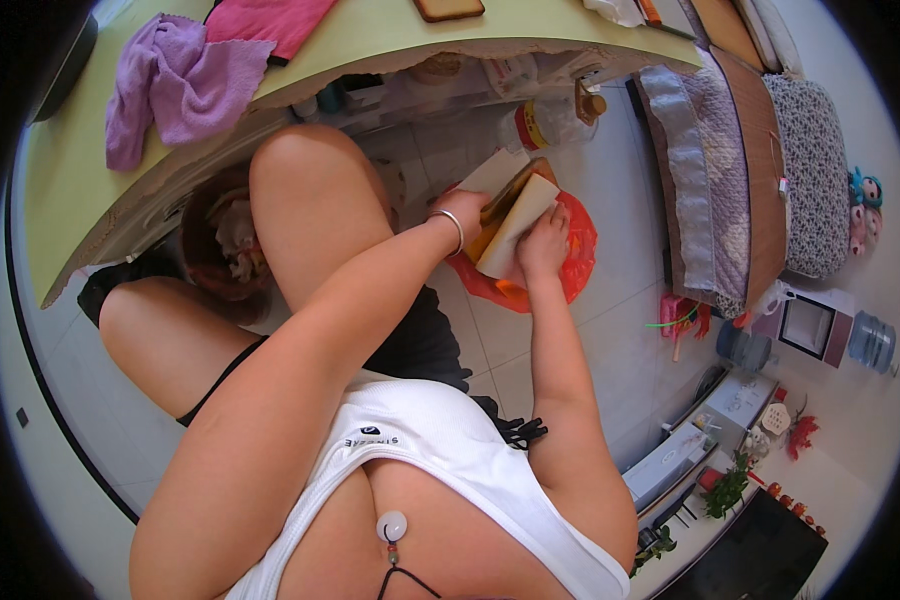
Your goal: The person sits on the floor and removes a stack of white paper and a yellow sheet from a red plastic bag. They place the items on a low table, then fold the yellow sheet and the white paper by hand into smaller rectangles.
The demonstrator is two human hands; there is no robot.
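Note:
Low in front of me, both hands are on a flat thing with pale cream panels and a yellow-brown inner part [511, 206]; its exact kind is unclear. My left hand [462, 208], with a bangle at the wrist, is closed round its left side. On the right, my right hand [545, 240] grips the cream panel's edge, fingers bent over it. A red plastic bag [582, 262] spreads open directly beneath, partly hidden by the hands. Something small and orange shows inside the bag, below the panel.
A clear plastic jug [555, 122] stands on the tiled floor beyond the bag. The yellow-green table [360, 35] holds a purple cloth [185, 85], a pink cloth [265, 25] and a brown-edged tray [450, 8]. A bin [225, 240] sits by my knees. A bed [715, 180] is at right.

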